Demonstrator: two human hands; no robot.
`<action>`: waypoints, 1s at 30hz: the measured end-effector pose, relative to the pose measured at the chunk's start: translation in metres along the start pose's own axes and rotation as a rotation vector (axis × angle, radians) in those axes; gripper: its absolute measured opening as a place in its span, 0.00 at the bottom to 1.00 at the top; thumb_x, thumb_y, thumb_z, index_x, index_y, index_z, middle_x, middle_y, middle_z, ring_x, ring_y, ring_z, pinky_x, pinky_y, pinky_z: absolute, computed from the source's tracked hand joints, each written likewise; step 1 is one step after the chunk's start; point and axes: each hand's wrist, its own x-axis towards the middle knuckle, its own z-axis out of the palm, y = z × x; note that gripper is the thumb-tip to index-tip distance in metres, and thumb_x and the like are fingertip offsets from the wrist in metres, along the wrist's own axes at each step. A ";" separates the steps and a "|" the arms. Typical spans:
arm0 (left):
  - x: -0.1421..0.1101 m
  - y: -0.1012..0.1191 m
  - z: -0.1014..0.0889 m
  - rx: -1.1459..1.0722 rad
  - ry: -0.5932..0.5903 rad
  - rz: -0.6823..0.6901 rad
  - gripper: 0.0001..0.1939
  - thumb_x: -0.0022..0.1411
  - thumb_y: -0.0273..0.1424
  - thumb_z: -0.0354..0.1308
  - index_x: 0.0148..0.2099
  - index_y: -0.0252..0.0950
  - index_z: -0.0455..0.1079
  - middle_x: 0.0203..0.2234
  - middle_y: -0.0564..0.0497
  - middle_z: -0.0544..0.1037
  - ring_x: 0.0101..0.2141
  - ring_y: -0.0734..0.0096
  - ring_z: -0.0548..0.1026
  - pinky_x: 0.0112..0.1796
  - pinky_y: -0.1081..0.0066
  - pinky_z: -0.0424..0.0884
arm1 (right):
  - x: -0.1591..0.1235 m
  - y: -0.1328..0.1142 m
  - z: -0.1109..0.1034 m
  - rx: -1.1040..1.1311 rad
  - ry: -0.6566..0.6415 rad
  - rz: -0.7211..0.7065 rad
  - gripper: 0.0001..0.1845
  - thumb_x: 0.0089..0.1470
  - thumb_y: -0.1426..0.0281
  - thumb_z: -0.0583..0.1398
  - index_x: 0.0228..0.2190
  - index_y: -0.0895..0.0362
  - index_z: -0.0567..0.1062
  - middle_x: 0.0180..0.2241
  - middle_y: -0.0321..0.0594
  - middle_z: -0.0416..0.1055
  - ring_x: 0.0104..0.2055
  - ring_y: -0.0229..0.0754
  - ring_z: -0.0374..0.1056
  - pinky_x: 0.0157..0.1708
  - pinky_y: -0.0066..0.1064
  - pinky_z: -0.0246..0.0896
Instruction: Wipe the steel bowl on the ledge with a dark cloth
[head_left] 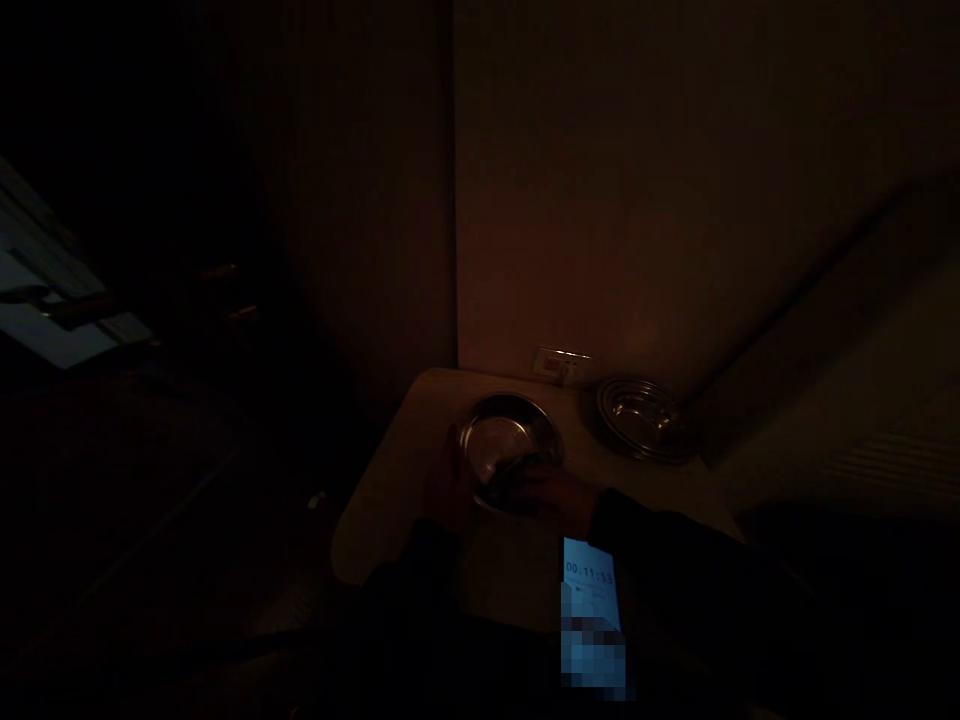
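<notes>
A round, shiny metal dish (496, 442) lies near the middle of the small table, dimly lit. At its left rim is my left hand (448, 482), with the fingers closed against the edge; the darkness hides most of their outline. My right hand (559, 494) reaches in over the near right side of the dish. Under its fingers is a dark, crumpled cloth (510, 478), pressed against the inside of the dish. The cloth's exact edges are lost in shadow.
Several nested metal dishes (641, 415) stand at the table's back right, by the wall. A socket with a plug (562, 363) sits just above the table edge (435, 376). A lit phone (591, 585) showing a timer is close to my right forearm.
</notes>
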 end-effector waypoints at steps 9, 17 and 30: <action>0.008 0.002 -0.003 -0.015 -0.029 0.058 0.25 0.64 0.36 0.39 0.61 0.37 0.54 0.49 0.45 0.71 0.46 0.62 0.72 0.45 0.65 0.68 | -0.020 0.002 -0.018 -0.248 -0.079 0.004 0.15 0.49 0.78 0.54 0.38 0.56 0.73 0.47 0.44 0.67 0.47 0.45 0.61 0.46 0.39 0.59; 0.019 0.009 -0.007 -0.017 -0.109 0.104 0.23 0.64 0.37 0.40 0.59 0.39 0.57 0.48 0.46 0.72 0.45 0.63 0.72 0.44 0.66 0.68 | -0.004 -0.004 0.007 -0.259 -0.002 -0.063 0.13 0.55 0.74 0.52 0.42 0.55 0.70 0.47 0.42 0.68 0.48 0.42 0.60 0.47 0.34 0.58; -0.003 0.004 0.011 -0.228 -0.087 -0.134 0.29 0.59 0.39 0.49 0.59 0.27 0.54 0.55 0.38 0.63 0.54 0.60 0.63 0.52 0.64 0.60 | 0.012 -0.004 0.009 -0.284 0.191 -0.003 0.15 0.54 0.77 0.51 0.44 0.61 0.68 0.42 0.48 0.71 0.44 0.44 0.64 0.44 0.36 0.62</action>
